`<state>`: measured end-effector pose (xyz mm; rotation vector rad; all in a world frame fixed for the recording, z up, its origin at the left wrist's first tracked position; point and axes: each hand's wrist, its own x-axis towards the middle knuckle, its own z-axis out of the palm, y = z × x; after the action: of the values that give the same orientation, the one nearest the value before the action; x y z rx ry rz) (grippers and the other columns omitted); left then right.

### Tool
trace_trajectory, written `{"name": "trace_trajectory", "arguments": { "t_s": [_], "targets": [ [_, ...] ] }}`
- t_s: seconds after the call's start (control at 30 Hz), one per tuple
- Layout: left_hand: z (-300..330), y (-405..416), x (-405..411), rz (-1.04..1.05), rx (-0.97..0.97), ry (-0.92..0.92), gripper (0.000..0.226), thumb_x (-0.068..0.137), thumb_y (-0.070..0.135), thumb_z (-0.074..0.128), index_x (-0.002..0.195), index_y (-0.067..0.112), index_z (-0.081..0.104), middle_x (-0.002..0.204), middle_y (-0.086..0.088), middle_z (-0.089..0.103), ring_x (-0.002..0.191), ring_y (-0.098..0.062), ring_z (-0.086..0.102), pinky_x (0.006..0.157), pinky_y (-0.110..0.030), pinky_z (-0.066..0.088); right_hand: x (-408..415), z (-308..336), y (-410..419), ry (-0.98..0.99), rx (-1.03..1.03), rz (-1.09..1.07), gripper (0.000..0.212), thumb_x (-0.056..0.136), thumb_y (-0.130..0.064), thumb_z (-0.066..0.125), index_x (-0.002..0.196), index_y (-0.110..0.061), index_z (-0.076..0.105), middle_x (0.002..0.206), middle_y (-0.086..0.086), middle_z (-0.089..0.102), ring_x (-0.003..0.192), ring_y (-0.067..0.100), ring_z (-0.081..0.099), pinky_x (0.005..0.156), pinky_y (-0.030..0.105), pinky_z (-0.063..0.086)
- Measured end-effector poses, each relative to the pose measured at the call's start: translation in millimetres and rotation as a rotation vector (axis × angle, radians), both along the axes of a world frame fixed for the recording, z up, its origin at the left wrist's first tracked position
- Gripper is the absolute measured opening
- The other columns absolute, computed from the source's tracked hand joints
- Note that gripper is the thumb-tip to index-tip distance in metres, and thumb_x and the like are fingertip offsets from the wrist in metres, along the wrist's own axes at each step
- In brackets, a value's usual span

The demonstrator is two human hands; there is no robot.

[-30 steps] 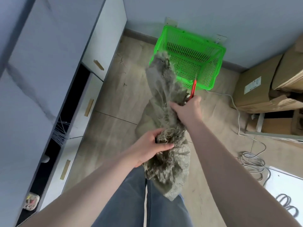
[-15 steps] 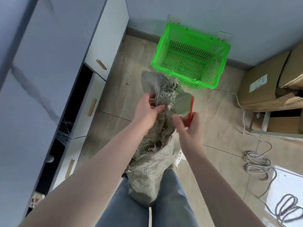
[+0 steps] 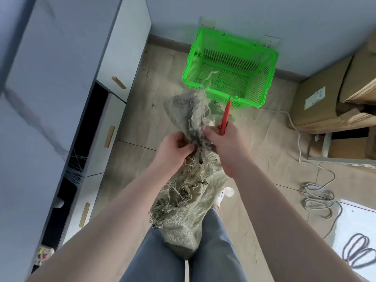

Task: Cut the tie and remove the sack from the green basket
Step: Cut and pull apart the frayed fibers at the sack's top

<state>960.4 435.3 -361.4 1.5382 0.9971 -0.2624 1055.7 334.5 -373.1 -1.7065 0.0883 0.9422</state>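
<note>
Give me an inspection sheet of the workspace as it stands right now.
Surface: tan floor with scattered straw bits near the cabinet.
Job's things: frayed woven sack held up in front of the person, outside the green basket; the basket holds only a few loose fibres.
Clutter: cardboard boxes at right.
Hands: left hand grips the sack's bunched neck; right hand holds the neck too, plus a red-handled cutter.
Cables: white cable runs along the floor to a coil; a grey coil lies on a white panel.
Surroundings: white drawer cabinet at left, wall sockets behind the basket.
</note>
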Motion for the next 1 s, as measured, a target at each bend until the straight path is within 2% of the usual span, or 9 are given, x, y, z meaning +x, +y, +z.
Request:
{"name": "trace_trajectory", "arguments": {
  "t_s": [0.1,0.17,0.23,0.3,0.37,0.47,0.63,0.8,1.0],
  "targets": [
    [0.4,5.3,0.1,-0.065,0.102,0.033,0.017,0.093,0.009,0.058,0.08,0.021,0.058,0.069,0.004,0.064,0.056,-0.011,0.057,0.056,-0.025,0.048,-1.0,-0.3,-2.2,-0.032,-0.02,-0.104,0.038,0.075,0.01,0.064,0.082,-0.019,0.041,0.071,-0.002,0.055,0.07,0.017,0.055,0.071,0.04,0.054],
    [-0.4,7.2,0.7,0.006,0.174,0.054,0.009,0.096,0.014,0.053,0.101,0.018,0.06,0.084,0.006,0.065,0.059,-0.005,0.056,0.055,-0.021,0.048,1.6,1.2,-4.6,-0.018,-0.031,-0.219,0.038,0.069,0.006,0.072,0.083,-0.019,0.046,0.077,0.004,0.057,0.078,0.025,0.06,0.08,0.051,0.058],
    [3.2,3.3,1.6,0.119,0.28,-0.064,0.024,0.096,0.017,0.053,0.12,0.018,0.052,0.108,0.004,0.059,0.08,-0.001,0.06,0.072,-0.021,0.055,0.6,3.0,-4.3,-0.062,-0.069,-0.237,0.036,0.062,-0.001,0.073,0.085,-0.018,0.05,0.083,0.008,0.06,0.081,0.029,0.062,0.079,0.054,0.058],
    [11.9,-5.4,6.7,0.11,0.451,-0.25,0.032,0.094,0.035,0.055,0.122,0.02,0.049,0.115,0.003,0.051,0.099,-0.007,0.054,0.088,-0.024,0.048,-3.9,7.1,-0.5,-0.15,-0.091,-0.215,0.034,0.061,-0.005,0.068,0.08,-0.023,0.047,0.079,0.003,0.056,0.072,0.022,0.055,0.075,0.052,0.057],
    [16.7,-11.6,17.2,0.002,0.511,-0.28,0.049,0.085,0.055,0.058,0.12,0.022,0.05,0.112,0.004,0.047,0.103,-0.01,0.047,0.088,-0.021,0.041,-7.3,8.9,3.4,-0.219,-0.081,-0.18,0.033,0.066,-0.005,0.069,0.08,-0.023,0.045,0.076,0.001,0.054,0.067,0.017,0.05,0.071,0.046,0.053],
    [11.2,-6.0,30.2,0.002,0.483,-0.156,0.039,0.087,0.045,0.065,0.11,0.014,0.06,0.104,0.0,0.055,0.096,-0.017,0.054,0.086,-0.029,0.045,-9.0,12.3,3.5,-0.23,-0.078,-0.149,0.037,0.07,-0.005,0.076,0.083,-0.022,0.045,0.074,-0.001,0.059,0.068,0.015,0.055,0.075,0.045,0.054],
    [12.7,-3.3,35.5,0.585,-0.18,-0.111,0.018,0.097,0.031,0.056,0.091,0.018,0.065,0.095,-0.008,0.075,0.09,-0.028,0.072,0.086,-0.051,0.056,-7.6,16.6,1.8,-0.115,-0.002,-0.228,0.037,0.077,-0.006,0.076,0.082,-0.022,0.043,0.075,-0.004,0.055,0.075,0.018,0.054,0.081,0.046,0.052],
    [18.7,-11.3,34.9,0.538,-0.239,-0.207,0.01,0.097,0.022,0.058,0.093,0.022,0.066,0.088,0.004,0.076,0.084,-0.013,0.073,0.077,-0.033,0.057,5.0,27.3,8.2,-0.141,-0.008,-0.214,0.037,0.081,-0.031,0.077,0.096,-0.017,0.046,0.084,-0.006,0.051,0.073,0.007,0.053,0.064,0.016,0.047],
    [29.3,-5.9,35.9,0.766,-0.365,-0.219,0.017,0.101,0.017,0.048,0.092,0.018,0.062,0.079,0.007,0.072,0.073,-0.009,0.068,0.059,-0.021,0.051,15.1,24.3,13.3,-0.312,-0.103,-0.319,0.039,0.082,-0.015,0.071,0.077,-0.026,0.034,0.075,-0.005,0.038,0.064,0.019,0.04,0.06,0.036,0.047]
  ]
}}
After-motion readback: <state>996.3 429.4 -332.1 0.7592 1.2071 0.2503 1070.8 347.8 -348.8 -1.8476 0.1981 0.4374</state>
